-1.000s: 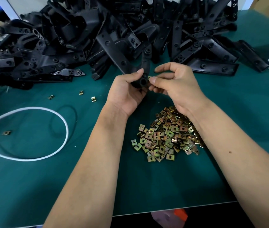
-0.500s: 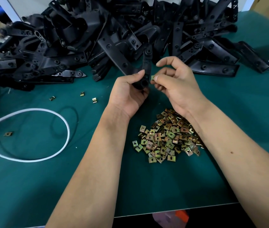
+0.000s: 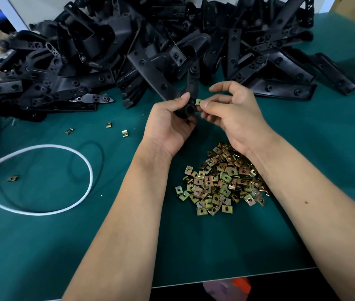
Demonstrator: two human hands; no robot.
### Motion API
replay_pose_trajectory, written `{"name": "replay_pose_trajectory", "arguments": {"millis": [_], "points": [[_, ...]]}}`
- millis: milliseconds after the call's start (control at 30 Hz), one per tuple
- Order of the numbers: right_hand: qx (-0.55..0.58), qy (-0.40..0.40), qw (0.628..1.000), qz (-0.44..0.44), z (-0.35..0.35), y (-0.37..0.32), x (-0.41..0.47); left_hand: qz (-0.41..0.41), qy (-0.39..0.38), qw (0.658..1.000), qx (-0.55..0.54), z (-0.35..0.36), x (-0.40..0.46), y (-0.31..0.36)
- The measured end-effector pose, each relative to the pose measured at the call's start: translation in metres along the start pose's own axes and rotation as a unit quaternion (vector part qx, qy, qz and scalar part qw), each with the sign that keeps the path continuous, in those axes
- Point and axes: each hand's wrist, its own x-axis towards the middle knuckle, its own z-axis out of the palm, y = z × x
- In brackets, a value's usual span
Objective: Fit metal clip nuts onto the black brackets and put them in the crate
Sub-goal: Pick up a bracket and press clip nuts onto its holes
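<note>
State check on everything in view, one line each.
left hand: grips a black bracket
black bracket: held upright, lower end in the grip
right hand: pinches a clip nut
clip nut: at the bracket's edge, seating unclear
clip nut pile: loose on the mat
bracket heap: piled at the back
white cable: looped

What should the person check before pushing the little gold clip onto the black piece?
1. Left hand grips the black bracket: ok.
2. Right hand pinches one clip nut: ok.
3. Clip nut beside the bracket's edge: ok.
4. Clip's open side faces the bracket: cannot tell.
5. More clips ready in the pile of clip nuts: ok.
6. Crate within reach: cannot tell, none in view.
</note>
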Motion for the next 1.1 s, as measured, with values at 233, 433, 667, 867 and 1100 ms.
{"name": "replay_pose_trajectory", "arguments": {"millis": [233, 433, 667, 867, 1100], "points": [[0.016, 0.0, 1.0, 0.012, -0.002, 0.001, 0.002, -0.001, -0.003, 1.0, 0.02, 0.001, 0.0, 0.0], [-0.071, -0.021, 0.997, -0.016, -0.009, -0.001, 0.003, -0.009, 0.007, 0.999, 0.03, 0.001, 0.0, 0.001], [-0.057, -0.035, 0.998, -0.009, -0.011, -0.001, 0.003, -0.005, -0.021, 0.998, 0.057, 0.003, -0.003, 0.001], [0.036, -0.02, 0.999, 0.026, -0.005, 0.0, 0.001, 0.038, -0.05, 0.996, 0.058, 0.002, -0.002, 0.003], [0.063, -0.034, 0.991, 0.115, -0.008, -0.001, 0.003, 0.046, -0.051, 0.996, 0.059, 0.0, -0.002, 0.002]]}}
